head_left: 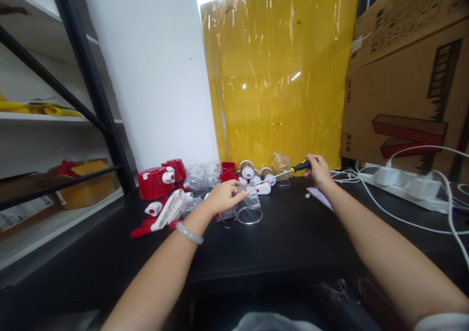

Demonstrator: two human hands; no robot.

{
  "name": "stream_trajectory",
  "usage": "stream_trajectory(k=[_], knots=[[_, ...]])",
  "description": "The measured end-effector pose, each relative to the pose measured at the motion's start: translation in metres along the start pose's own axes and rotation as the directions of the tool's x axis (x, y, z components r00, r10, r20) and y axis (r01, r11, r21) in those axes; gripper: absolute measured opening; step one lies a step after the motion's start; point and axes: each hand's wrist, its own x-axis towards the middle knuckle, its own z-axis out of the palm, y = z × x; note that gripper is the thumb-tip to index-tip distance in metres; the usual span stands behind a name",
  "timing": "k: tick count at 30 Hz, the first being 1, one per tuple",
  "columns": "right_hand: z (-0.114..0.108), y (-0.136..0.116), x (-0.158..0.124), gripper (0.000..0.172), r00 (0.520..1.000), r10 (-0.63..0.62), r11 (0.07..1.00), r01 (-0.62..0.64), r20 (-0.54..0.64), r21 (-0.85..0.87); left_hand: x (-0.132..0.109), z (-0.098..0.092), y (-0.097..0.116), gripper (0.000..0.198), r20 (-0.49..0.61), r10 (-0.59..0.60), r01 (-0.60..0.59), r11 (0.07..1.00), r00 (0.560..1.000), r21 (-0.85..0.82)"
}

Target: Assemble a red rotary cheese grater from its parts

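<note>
My right hand (pixel 319 172) grips the black and yellow handle of a screwdriver (pixel 301 166). Its long metal shaft slants down and left to a clear plastic cup-like part (pixel 249 215) near my left hand. My left hand (pixel 224 196) is wrapped round the upper end of that clear part, which lies tilted on the black table (pixel 286 243). Whether the screwdriver tip touches the part is too small to tell. Behind my hands are white and clear round parts (pixel 247 171) and a red square part (pixel 227 170).
Red housings (pixel 152 183), a white handle-like piece (pixel 170 209) and clear cups (pixel 210 178) lie left of my left hand. At the right are a purple-white flat object (pixel 319 196), a power strip (pixel 417 189) with white cables, and a large cardboard box (pixel 399 96).
</note>
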Motion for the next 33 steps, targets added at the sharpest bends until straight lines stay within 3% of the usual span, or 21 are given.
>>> stream_trajectory(k=[3, 8, 13, 19, 27, 33], knots=[[-0.0009, 0.0018, 0.0012, 0.036, 1.000, -0.006, 1.000, 0.006, -0.002, -0.016, 0.0001, 0.0006, -0.0006, 0.049, -0.004, 0.004, -0.004, 1.000, 1.000, 0.007], [-0.0025, -0.0008, 0.0014, 0.020, 0.997, 0.075, 0.995, -0.075, 0.007, 0.063, 0.0000, 0.0013, -0.0010, 0.050, -0.009, 0.007, -0.007, 1.000, 1.000, 0.003], [-0.0046, -0.0018, 0.0006, 0.024, 0.997, 0.068, 0.993, -0.072, 0.037, 0.099, 0.0000, 0.0012, -0.0007, 0.049, -0.010, -0.006, 0.006, 1.000, 1.000, 0.001], [-0.0006, -0.0054, -0.0019, 0.023, 0.997, 0.074, 0.994, -0.073, -0.015, 0.078, -0.0003, 0.0006, 0.0003, 0.049, -0.012, -0.010, 0.010, 1.000, 1.000, 0.002], [0.0001, -0.0022, -0.0004, 0.031, 0.998, 0.043, 0.999, -0.044, -0.044, -0.024, 0.0002, 0.0001, 0.0005, 0.050, -0.002, 0.002, -0.002, 1.000, 1.000, 0.004], [-0.0034, -0.0005, 0.0008, 0.030, 0.998, 0.055, 0.997, -0.054, -0.007, 0.051, -0.0004, 0.0002, 0.0003, 0.051, -0.007, 0.002, -0.002, 1.000, 1.000, -0.001]])
